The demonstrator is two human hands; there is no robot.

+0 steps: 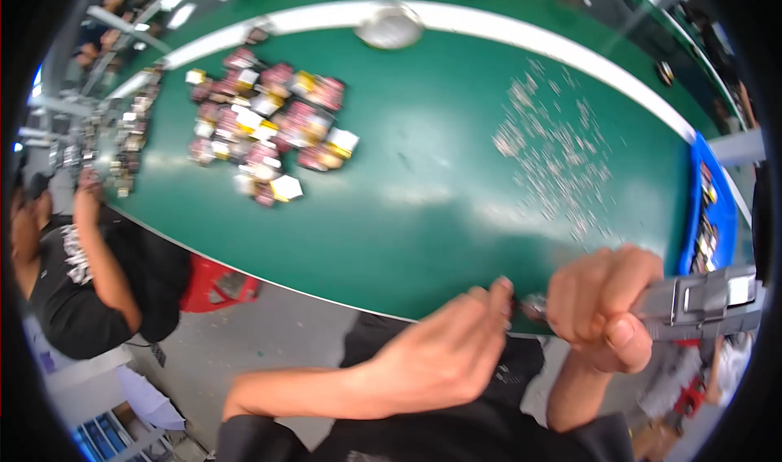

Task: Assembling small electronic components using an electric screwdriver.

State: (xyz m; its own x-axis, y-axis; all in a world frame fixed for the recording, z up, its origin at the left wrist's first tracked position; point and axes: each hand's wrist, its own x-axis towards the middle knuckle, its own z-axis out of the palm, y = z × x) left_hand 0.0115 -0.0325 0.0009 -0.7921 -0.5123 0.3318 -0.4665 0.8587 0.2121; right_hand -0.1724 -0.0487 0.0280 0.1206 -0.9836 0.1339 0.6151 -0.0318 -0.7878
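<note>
My right hand [603, 307] is wrapped round a grey power screwdriver [692, 305]. Its body sticks out to the right of my fist and its tip points left. Just left of that tip, my left hand [444, 344] has thumb and fingers pinched together around a small dark and pinkish part [509, 309], mostly hidden by the fingers. Both hands are over the near edge of the green table [391, 242]. Many tiny metallic pieces, probably screws [562, 152], lie scattered on the table beyond my right hand.
A loose pile of small pink, yellow and white blocky parts [269, 124] lies at the left. A round metal dish [391, 26] rests by the white strip at the back. At right stands a blue bin [717, 209] with parts inside. Another person [106, 275] works at the left.
</note>
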